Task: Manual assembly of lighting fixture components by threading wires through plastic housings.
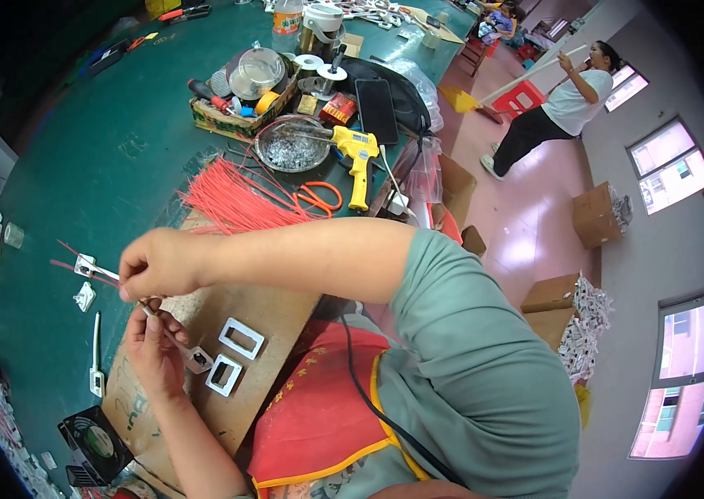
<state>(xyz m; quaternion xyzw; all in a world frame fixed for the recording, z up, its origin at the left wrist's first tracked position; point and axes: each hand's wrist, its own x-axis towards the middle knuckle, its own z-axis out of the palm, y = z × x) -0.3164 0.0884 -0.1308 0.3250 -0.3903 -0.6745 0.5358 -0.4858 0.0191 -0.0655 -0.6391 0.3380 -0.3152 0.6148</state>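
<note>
Close together over the cardboard-topped work area, both my hands are closed. My left hand [157, 353] pinches a thin pale stem whose white rectangular head [196, 359] sticks out at the lower right. Just above, my right hand [161, 264] has its fingertips pinched on a white stemmed piece [106, 272] with a squarish end. Thin red wires [69, 264] extend left from there. My fingers hide where the parts meet. Two white rectangular frames [241, 338] lie on the cardboard [273, 316] beside my left hand. A similar white stemmed part [97, 378] rests on the green table.
Red wires [240, 195] lie in a bundle beyond my right forearm, near orange-handled scissors [319, 197], a yellow soldering gun [358, 158] and a metal bowl [290, 150]. A tool box [231, 125] stands behind. A black fan [96, 442] is at lower left. Another person [572, 104] stands farther right.
</note>
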